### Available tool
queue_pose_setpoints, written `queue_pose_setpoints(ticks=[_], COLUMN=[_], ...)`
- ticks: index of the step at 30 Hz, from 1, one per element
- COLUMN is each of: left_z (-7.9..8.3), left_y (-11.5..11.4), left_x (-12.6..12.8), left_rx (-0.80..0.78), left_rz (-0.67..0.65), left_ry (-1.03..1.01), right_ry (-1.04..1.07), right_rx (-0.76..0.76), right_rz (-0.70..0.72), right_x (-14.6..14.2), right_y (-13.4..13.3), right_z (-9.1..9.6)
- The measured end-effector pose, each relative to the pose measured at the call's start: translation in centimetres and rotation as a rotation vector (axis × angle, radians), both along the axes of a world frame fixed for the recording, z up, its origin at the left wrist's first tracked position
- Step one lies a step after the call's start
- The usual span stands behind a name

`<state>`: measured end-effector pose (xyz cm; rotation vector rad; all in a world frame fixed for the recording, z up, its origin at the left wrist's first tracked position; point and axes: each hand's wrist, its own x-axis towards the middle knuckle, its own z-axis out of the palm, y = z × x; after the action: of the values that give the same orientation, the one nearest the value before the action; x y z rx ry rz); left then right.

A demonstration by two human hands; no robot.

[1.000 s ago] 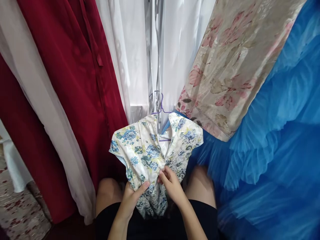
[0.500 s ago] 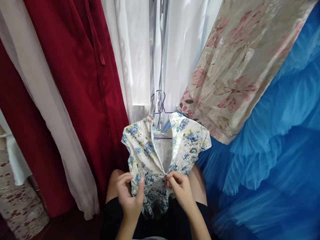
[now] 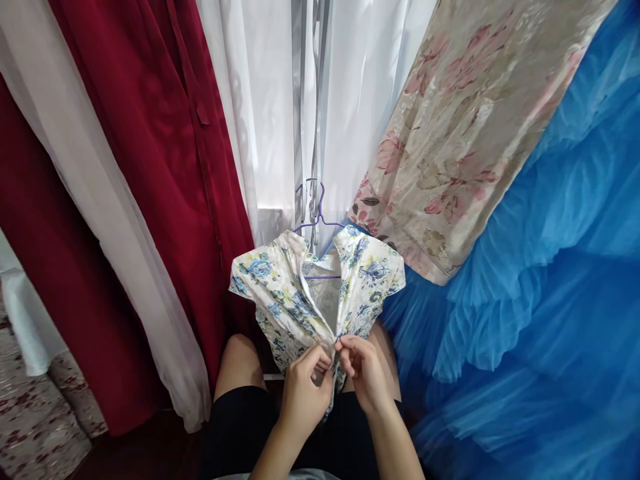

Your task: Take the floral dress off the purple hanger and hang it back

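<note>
A white dress with blue flowers hangs on a purple hanger in front of my knees, its front parted in a V at the neck. At the lower end of that V, my right hand pinches the fabric edge between thumb and finger. Just left of it, my left hand is closed on the front fabric lower down, thumb against fingers. Whatever fastener lies under the fingertips is too small to make out. The dress's lower part is mostly hidden behind my hands.
Dark red cloth and a pale sheer length hang at the left. White cloth with grey ribbons hangs behind the dress. A beige floral garment and a ruffled blue tulle skirt crowd the right side.
My left hand has moved right from the dress's left side to the front edge and closed on it. My right hand keeps its pinch. The view has shifted slightly.
</note>
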<state>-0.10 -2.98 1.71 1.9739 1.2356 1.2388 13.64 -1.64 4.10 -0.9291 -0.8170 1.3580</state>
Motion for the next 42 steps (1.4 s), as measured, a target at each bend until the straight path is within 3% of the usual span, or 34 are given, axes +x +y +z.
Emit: queue_pose_setpoints(ticks=[3, 9, 13, 15, 17, 19, 21, 24, 26, 29, 32, 36, 39, 42], left_z=[0.8, 2.4, 1.8, 2.2, 4.0, 7.2, 11.2, 16.2, 17.7, 17.9, 17.7, 18.6, 18.1, 14.8], left_y=[0.4, 1.0, 1.5, 2.1, 3.0, 4.2, 5.8, 8.6, 10.2, 11.4, 11.6, 13.2, 16.0, 18.1], left_x=[-0.1, -0.9, -1.1, -1.2, -1.5, -1.9, -2.2, -2.0, -1.5, -0.5, -0.4, -3.8, -8.4, -11.9], left_rx=[-0.008, 0.027, 0.014, -0.022, -0.05, 0.004, 0.162, 0.39, 0.487, 0.594, 0.669, 0.646, 0.462, 0.044], left_rz=[-0.022, -0.046, -0.112, -0.17, -0.223, -0.207, -0.118, -0.069, -0.09, -0.053, 0.013, 0.157, 0.255, 0.323], left_ry=[0.141, 0.546, 0.633, 0.564, 0.405, 0.208, 0.072, 0.087, 0.158, 0.189, 0.102, -0.183, -0.535, -1.135], right_ry=[0.082, 0.036, 0.052, 0.037, -0.001, -0.061, -0.122, -0.185, -0.218, -0.228, -0.202, -0.174, -0.109, -0.051], right_rx=[0.081, 0.119, 0.128, 0.167, 0.204, 0.241, 0.278, 0.34, 0.407, 0.492, 0.486, 0.41, 0.345, 0.306], right_rz=[0.008, 0.126, 0.13, 0.098, 0.05, -0.006, -0.053, -0.081, -0.124, -0.195, -0.217, -0.2, -0.159, -0.104], right_x=[0.2, 0.7, 0.9, 1.0, 0.9, 0.8, 0.6, 0.3, 0.2, -0.2, -0.9, -1.3, -1.6, -2.8], right_y=[2.8, 10.7, 12.1, 11.4, 10.4, 9.3, 8.4, 7.8, 7.9, 9.1, 10.8, 11.4, 10.4, 9.1], right_z=[3.2, 12.4, 14.8, 14.6, 14.1, 13.7, 13.7, 13.8, 13.6, 12.2, 9.6, 6.6, 6.0, 6.3])
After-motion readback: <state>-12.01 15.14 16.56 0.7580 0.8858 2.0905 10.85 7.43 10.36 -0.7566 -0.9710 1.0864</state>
